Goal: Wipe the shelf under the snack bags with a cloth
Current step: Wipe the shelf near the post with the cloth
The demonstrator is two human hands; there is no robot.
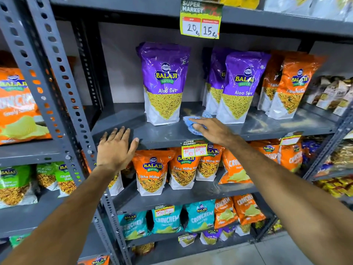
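Observation:
A grey metal shelf holds upright snack bags. One purple Aloo Sev bag stands alone at the middle; a second purple Aloo Sev bag and an orange Tikha Mitha bag stand to the right with more behind them. A blue cloth lies on the shelf between the two purple bags, pressed under my right hand. My left hand rests flat with spread fingers on the shelf's front edge at the left. White dust streaks show on the shelf to the right.
A perforated grey upright stands at the left. A price tag hangs from the shelf above, another price tag on the front edge under my right wrist. Lower shelves hold orange and teal bags. Neighbouring racks carry more packets.

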